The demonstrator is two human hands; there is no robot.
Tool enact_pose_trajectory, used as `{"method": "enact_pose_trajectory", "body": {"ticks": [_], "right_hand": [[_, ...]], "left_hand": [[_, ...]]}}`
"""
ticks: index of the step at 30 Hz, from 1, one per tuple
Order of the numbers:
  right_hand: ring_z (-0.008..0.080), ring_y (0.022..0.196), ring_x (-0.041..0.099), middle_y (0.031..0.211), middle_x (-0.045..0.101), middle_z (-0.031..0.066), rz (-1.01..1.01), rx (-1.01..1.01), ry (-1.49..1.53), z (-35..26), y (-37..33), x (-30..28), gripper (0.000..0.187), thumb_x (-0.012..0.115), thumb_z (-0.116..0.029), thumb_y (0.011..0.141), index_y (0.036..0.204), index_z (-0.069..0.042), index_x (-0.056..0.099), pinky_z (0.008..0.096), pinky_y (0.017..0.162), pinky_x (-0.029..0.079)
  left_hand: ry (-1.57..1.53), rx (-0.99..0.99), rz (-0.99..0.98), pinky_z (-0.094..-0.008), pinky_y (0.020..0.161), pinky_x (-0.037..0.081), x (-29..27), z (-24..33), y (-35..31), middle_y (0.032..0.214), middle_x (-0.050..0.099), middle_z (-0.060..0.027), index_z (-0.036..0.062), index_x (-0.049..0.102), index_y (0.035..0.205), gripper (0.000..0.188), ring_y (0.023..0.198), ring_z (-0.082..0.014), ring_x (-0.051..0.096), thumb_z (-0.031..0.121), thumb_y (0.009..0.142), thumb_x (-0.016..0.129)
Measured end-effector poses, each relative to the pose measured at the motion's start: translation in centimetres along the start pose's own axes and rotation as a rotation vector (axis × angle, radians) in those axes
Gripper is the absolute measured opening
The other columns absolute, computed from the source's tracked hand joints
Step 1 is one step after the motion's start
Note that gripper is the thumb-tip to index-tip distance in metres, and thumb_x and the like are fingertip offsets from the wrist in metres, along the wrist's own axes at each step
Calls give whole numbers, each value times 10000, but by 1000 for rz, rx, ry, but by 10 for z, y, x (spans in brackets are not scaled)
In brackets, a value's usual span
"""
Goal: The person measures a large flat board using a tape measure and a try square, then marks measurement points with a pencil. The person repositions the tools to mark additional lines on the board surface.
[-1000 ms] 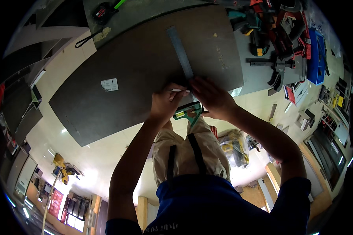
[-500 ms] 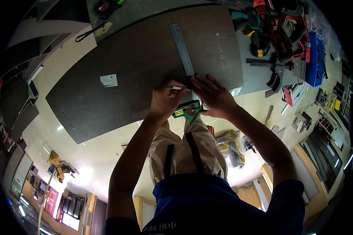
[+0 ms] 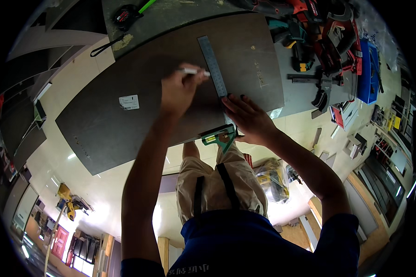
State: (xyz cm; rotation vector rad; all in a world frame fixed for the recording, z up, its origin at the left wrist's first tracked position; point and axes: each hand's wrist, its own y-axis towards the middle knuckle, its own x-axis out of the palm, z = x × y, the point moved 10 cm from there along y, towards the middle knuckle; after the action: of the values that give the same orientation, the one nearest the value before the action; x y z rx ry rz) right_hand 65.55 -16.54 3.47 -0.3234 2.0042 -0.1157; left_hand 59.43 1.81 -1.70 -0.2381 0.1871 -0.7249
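The left hand (image 3: 176, 90) pinches a white pen (image 3: 189, 71) beside the steel rule (image 3: 211, 60), which runs inward from the green square head (image 3: 225, 135) at the near edge of the dark panel (image 3: 101, 124) and could pivot if the spread right hand (image 3: 252, 121) upon it eases off.

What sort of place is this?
Likely a workshop: a green-and-silver metal combination square rests on a large, flat, dark panel, with red-and-black tools clustered to its right.

2 hands (image 3: 176, 92) (image 3: 252, 121) | 1 white pen (image 3: 189, 71) | 1 combination square (image 3: 218, 82) | 1 dark panel (image 3: 143, 124) on desk (image 3: 300, 99) | 1 white label (image 3: 129, 102) | 1 tape measure (image 3: 123, 16)
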Motion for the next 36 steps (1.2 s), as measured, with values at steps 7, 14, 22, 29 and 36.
{"method": "enact_pose_trajectory", "body": {"ticks": [7, 14, 22, 29, 36], "right_hand": [[312, 1411, 400, 1522, 399, 139, -8, -2, -2, 1, -1, -1, 869, 926, -325, 539, 1267, -18, 563, 503, 1138, 358], [301, 1426, 383, 1538, 386, 144, -8, 8, -8, -2, 2, -5, 844, 913, -322, 580, 1291, -41, 554, 506, 1146, 345], [287, 1416, 386, 1532, 387, 140, -22, -3, -30, -4, 2, -5, 864, 916, -344, 569, 1295, -31, 567, 466, 1147, 350], [304, 1385, 406, 1517, 379, 169, 20, -24, -155, -11, 6, -17, 963, 909, -395, 533, 1322, 19, 544, 474, 1132, 357], [317, 1417, 371, 1536, 352, 197, 5, -35, -261, -16, 11, -12, 994, 898, -443, 535, 1327, 29, 524, 472, 1152, 330]], "left_hand": [[172, -61, -106, -283, 749, 581, 6, -1, -11, 956, 750, -98, 34, 675, 999, 157, 849, -147, 744, 180, 944, 688], [159, -20, -268, -302, 748, 595, 42, -28, -80, 884, 747, -113, 21, 683, 971, 162, 818, -167, 744, 168, 914, 720], [-21, 136, -16, -309, 822, 594, -20, 40, 72, 956, 717, -153, -46, 589, 1031, 153, 936, -205, 724, 94, 980, 626], [-138, 97, 48, -261, 753, 582, -22, 24, 58, 859, 713, -109, -60, 628, 987, 137, 899, -190, 735, 74, 963, 646], [13, -2, -119, -300, 807, 593, -8, 19, 44, 978, 702, -150, -46, 592, 1015, 119, 934, -217, 724, 65, 978, 613]]}}
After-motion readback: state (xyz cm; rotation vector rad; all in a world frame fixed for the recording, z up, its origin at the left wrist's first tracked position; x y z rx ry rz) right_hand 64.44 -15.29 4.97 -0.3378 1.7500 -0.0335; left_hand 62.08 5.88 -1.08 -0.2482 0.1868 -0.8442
